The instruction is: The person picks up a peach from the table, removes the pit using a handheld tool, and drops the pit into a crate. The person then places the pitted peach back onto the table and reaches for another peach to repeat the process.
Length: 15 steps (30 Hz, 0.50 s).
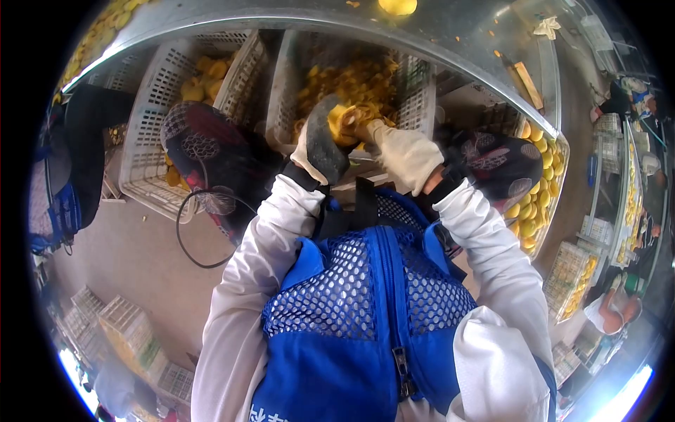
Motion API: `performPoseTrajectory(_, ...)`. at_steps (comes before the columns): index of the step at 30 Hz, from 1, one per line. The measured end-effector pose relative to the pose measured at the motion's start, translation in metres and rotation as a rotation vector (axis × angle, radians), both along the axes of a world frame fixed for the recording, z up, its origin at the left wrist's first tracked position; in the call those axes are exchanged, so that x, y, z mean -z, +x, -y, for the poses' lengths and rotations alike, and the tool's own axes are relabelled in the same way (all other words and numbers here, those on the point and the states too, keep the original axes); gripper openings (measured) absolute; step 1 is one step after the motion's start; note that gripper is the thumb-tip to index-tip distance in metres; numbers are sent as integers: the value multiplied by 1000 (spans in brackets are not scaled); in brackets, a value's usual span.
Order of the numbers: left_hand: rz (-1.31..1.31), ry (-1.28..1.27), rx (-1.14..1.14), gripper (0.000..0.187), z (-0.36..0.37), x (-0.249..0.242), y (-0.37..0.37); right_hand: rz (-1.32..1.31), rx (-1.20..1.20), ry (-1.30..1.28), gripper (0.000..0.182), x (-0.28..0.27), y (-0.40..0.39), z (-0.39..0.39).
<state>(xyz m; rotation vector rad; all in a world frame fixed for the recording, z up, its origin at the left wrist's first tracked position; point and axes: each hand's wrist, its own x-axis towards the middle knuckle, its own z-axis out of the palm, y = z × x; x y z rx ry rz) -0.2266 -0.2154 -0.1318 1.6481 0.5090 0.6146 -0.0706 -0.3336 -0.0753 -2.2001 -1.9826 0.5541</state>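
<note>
My left hand (322, 144), in a white and dark grey glove, is closed around a yellow fruit (343, 121) that looks like a mango. My right hand (406, 151), in a cream glove, is closed against the right side of that fruit. Whatever its fingers grip is small and blurred. Both hands are over the near edge of a white slatted crate (280, 105) between my knees. Yellow peels and scraps (337, 81) lie inside this crate.
Another white crate (144, 112) with yellow fruit pieces stands to the left. Whole yellow fruits (538, 190) fill a crate at the right. A metal table (450, 28) runs across the front, with a wooden-looking strip (529, 84) on it. Other people work at far right.
</note>
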Motion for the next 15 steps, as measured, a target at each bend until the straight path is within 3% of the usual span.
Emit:
performPoseTrajectory(2,-59,334,-82,74,-3,33,-1,-11,-13,109,23,2,5,0)
performPoseTrajectory(5,-18,401,-37,69,-1,-3,-9,21,190,-102,24,-21,16,-13)
performPoseTrajectory(7,-29,521,-143,70,-1,-2,-12,-57,220,53,25,-13,26,-13)
performPoseTrajectory(8,-33,645,-236,71,-6,-5,-13,-100,207,10,27,-12,28,-14)
performPoseTrajectory(9,-38,573,-283,69,-10,-29,-16,-138,201,-20,30,-20,28,-16)
performPoseTrajectory(10,0,579,-320,63,-20,-47,-23,-178,176,125,36,-10,27,-13)
performPoseTrajectory(11,-117,541,-350,59,-31,-84,-33,-203,271,-30,33,-20,24,-21)
performPoseTrajectory(12,-46,580,-367,55,-40,-125,-39,-244,279,-67,35,-17,26,-26)
performPoseTrajectory(13,186,360,-422,56,-62,-123,-50,-290,280,-112,37,-5,28,-28)
performPoseTrajectory(14,306,92,-347,69,-77,-119,-88,-181,115,-263,40,35,38,-30)
performPoseTrajectory(15,-13,774,-491,63,-98,-157,-93,-70,-52,-410,44,68,49,-32)
